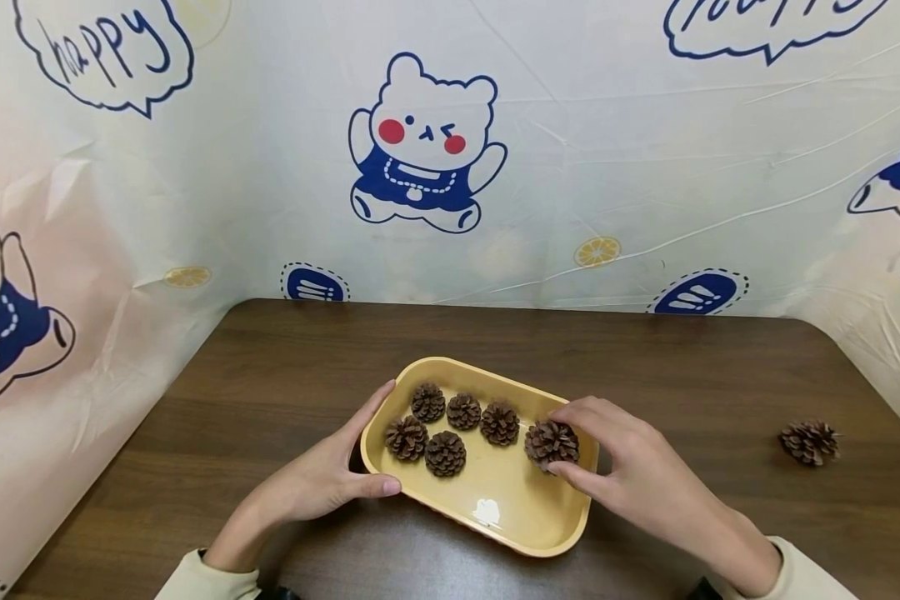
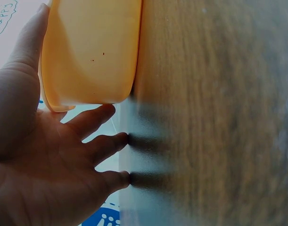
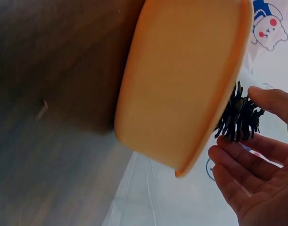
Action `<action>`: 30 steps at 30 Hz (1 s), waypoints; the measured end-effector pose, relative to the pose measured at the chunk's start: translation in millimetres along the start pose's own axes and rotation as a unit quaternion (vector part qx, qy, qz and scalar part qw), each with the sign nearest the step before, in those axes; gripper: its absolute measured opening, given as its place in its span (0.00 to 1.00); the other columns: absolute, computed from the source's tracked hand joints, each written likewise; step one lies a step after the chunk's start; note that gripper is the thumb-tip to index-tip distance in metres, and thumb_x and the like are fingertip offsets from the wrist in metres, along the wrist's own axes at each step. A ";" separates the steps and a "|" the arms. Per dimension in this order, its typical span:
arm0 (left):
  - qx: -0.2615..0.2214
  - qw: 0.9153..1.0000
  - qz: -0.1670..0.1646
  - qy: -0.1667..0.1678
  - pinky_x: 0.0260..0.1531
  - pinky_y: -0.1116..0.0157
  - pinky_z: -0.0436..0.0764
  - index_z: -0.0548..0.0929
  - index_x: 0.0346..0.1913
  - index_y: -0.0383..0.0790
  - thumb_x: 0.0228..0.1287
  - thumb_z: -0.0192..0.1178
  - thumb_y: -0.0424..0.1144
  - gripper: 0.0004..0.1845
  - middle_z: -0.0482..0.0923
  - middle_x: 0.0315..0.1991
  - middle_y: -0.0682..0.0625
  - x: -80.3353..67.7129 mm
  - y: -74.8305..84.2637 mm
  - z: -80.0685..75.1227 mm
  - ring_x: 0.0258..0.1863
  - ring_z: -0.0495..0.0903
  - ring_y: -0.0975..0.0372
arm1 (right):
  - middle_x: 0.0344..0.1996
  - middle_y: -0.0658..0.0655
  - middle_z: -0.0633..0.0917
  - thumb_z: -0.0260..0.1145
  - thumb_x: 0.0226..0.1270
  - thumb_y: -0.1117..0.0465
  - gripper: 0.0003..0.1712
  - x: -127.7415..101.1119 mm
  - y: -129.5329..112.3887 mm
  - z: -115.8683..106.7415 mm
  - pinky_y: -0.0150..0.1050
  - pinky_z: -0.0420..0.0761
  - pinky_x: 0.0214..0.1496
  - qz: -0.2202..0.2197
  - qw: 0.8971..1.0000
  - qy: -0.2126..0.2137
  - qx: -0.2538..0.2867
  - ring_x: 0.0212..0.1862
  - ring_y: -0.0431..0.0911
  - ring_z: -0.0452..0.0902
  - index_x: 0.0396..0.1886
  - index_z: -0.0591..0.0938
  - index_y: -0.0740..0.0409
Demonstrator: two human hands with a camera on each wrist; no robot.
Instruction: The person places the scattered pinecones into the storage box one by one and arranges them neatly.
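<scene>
A yellow tray with rounded corners sits at a slant on the table, several brown pine cones grouped in its left half. My left hand rests against the tray's left end, thumb at the front rim and index finger along the back-left edge. In the left wrist view, its spread fingers lie beside the tray's outer wall, fingertips near the tabletop. With thumb and fingers, my right hand pinches a larger pine cone over the tray's right end. The right wrist view shows that pine cone above the rim.
Another pine cone lies on the dark wooden table, far to the right of the tray. A pale printed sheet with cartoon bears stands behind the table and along both sides.
</scene>
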State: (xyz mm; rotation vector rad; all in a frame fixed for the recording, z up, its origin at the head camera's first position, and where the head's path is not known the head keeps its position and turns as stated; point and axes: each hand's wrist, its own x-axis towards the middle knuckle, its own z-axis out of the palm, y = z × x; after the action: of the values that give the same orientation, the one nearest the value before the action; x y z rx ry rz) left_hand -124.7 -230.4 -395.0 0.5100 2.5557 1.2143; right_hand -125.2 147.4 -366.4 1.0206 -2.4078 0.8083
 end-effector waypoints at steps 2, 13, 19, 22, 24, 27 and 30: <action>-0.001 1.000 -0.001 -0.001 0.73 0.33 0.59 0.40 0.86 0.66 0.63 0.75 0.53 0.61 0.46 0.87 0.46 -0.1 0.1 -0.1 0.80 0.56 0.39 | 0.49 0.45 0.88 0.85 0.52 0.61 0.26 -0.6 -1.5 3.2 0.18 0.74 0.59 0.001 1.000 -0.002 -0.002 0.50 0.40 0.85 0.53 0.87 0.54; 0.000 1.000 -0.001 0.000 0.73 0.32 0.58 0.40 0.86 0.66 0.63 0.75 0.53 0.61 0.45 0.87 0.44 -0.4 0.3 -0.1 0.80 0.56 0.37 | 0.53 0.46 0.87 0.84 0.54 0.59 0.27 -3.2 -11.5 16.4 0.46 0.87 0.56 0.023 0.999 -0.025 -0.003 0.53 0.42 0.86 0.55 0.87 0.52; 0.004 1.000 0.001 0.001 0.73 0.32 0.59 0.40 0.86 0.65 0.63 0.75 0.53 0.61 0.45 0.87 0.45 -0.1 0.4 -0.2 0.80 0.56 0.37 | 0.53 0.47 0.87 0.84 0.54 0.59 0.27 -2.2 -12.6 22.9 0.44 0.87 0.55 0.009 1.000 -0.027 0.001 0.53 0.42 0.85 0.55 0.87 0.54; 0.004 1.000 0.001 0.000 0.73 0.32 0.59 0.40 0.86 0.65 0.63 0.75 0.53 0.61 0.45 0.87 0.45 -0.2 0.5 -0.3 0.80 0.56 0.37 | 0.53 0.48 0.87 0.84 0.54 0.59 0.27 -1.3 -13.2 25.7 0.44 0.87 0.55 0.004 1.000 -0.026 -0.002 0.53 0.43 0.85 0.55 0.87 0.54; 0.003 1.000 0.001 0.000 0.73 0.32 0.60 0.40 0.86 0.66 0.63 0.75 0.53 0.61 0.45 0.87 0.45 -0.2 0.5 -0.3 0.80 0.56 0.38 | 0.52 0.49 0.88 0.84 0.53 0.59 0.27 -0.3 -14.0 27.2 0.44 0.87 0.54 0.000 1.000 -0.025 -0.004 0.52 0.43 0.85 0.54 0.87 0.54; 0.002 1.000 -0.001 0.000 0.73 0.32 0.60 0.40 0.86 0.67 0.63 0.75 0.53 0.61 0.46 0.87 0.45 -0.4 0.7 -0.4 0.80 0.56 0.38 | 0.52 0.49 0.88 0.84 0.54 0.58 0.27 1.3 -15.2 29.4 0.44 0.87 0.54 -0.005 1.000 -0.027 -0.006 0.52 0.43 0.85 0.54 0.87 0.54; 0.002 1.000 -0.001 0.000 0.73 0.32 0.60 0.40 0.86 0.67 0.63 0.75 0.53 0.61 0.46 0.87 0.44 -0.4 0.8 -0.5 0.80 0.56 0.38 | 0.52 0.49 0.88 0.84 0.54 0.57 0.27 2.8 -16.3 31.1 0.43 0.87 0.54 -0.009 0.999 -0.031 -0.008 0.52 0.43 0.85 0.55 0.87 0.55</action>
State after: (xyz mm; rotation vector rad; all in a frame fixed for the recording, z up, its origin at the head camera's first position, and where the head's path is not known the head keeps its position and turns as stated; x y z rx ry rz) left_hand -124.4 -230.4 -394.1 0.5073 2.5581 1.2096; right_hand -119.1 116.6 -382.4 1.0754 -2.4483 0.7598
